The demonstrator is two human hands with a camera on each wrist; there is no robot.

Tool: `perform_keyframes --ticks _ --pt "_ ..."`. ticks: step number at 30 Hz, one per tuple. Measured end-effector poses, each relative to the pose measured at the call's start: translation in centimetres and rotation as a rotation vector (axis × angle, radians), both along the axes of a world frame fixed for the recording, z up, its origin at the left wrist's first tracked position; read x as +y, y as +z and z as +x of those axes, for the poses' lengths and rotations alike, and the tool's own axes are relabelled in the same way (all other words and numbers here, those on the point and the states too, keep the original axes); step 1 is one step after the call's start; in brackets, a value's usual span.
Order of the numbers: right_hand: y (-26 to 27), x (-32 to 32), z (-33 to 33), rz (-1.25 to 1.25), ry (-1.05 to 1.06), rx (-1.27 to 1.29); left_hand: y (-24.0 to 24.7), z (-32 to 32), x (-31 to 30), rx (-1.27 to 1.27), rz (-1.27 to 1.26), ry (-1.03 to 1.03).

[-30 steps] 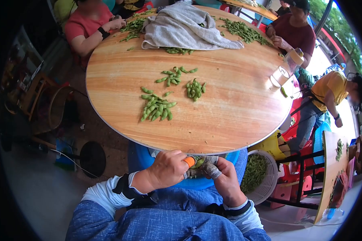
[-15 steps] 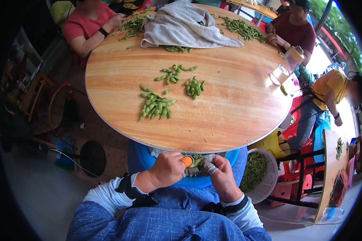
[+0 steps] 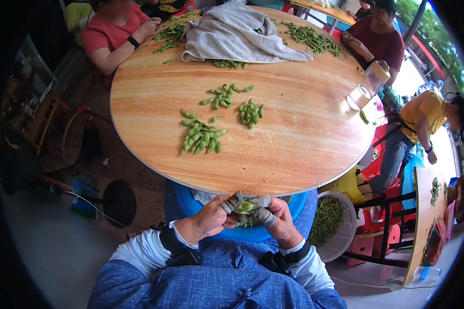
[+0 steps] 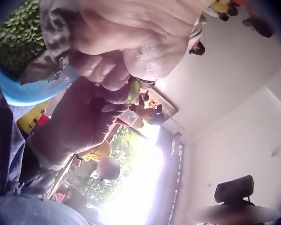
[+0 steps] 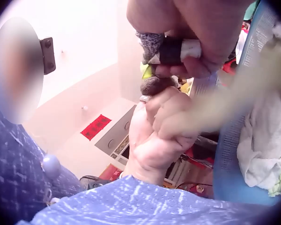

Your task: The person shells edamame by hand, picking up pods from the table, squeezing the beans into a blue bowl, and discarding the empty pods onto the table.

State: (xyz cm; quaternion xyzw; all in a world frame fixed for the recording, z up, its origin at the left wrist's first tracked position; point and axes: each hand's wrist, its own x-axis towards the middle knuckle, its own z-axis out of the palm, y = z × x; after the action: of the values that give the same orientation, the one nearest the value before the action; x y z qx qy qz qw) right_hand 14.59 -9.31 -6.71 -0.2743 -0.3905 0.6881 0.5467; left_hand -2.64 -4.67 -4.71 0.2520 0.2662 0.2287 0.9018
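In the head view my left hand (image 3: 213, 213) and right hand (image 3: 283, 219) meet over a blue basin (image 3: 183, 198) at my lap. Between their fingertips both pinch a split green soybean pod (image 3: 245, 207). Grey fabric covers wrap several fingertips, including a grey-wrapped left thumb (image 3: 232, 202). The left wrist view shows the pod's end (image 4: 134, 90) poking out of the grip. Loose green beans (image 4: 18, 42) fill part of the basin there, beside a grey cloth (image 4: 54, 35). A blurred pale streak (image 5: 239, 101) crosses the right wrist view.
On the round wooden table (image 3: 273, 159) lie small piles of soybean pods (image 3: 201, 138) and a grey towel (image 3: 237, 33). A clear jar (image 3: 361, 95) stands near the right edge. At my right is a white basket (image 3: 348, 226) of pods. Other people sit around the table.
My left hand has turned so that its grey-covered thumb faces up at the pod, and its orange finger cover has gone from sight. The right hand stays close to its place.
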Motion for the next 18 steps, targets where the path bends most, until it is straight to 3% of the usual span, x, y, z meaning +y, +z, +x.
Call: perform_keyframes --ticks 1,4,5,9,13,18 --pt "-0.2 0.0 0.1 -0.027 0.011 0.011 -0.1 -0.1 0.1 -0.031 -0.033 -0.021" --pt "1.4 -0.2 0.2 -0.089 -0.030 -0.131 0.1 -0.3 0.9 0.234 0.655 -0.156" --pt "2.0 -0.3 0.1 -0.071 -0.050 -0.204 0.6 0.6 0.3 0.227 0.719 -0.026" --pt "2.8 -0.5 0.1 -0.035 -0.044 -0.351 0.9 0.4 0.7 0.322 0.997 -0.093" --pt "2.4 -0.6 0.3 -0.068 -0.012 -0.339 -1.3 0.3 -0.2 0.318 0.839 -0.065" --pt "1.0 -0.7 0.2 -0.071 -0.055 -0.486 -2.9 0.0 -0.5 0.460 0.886 -0.113"
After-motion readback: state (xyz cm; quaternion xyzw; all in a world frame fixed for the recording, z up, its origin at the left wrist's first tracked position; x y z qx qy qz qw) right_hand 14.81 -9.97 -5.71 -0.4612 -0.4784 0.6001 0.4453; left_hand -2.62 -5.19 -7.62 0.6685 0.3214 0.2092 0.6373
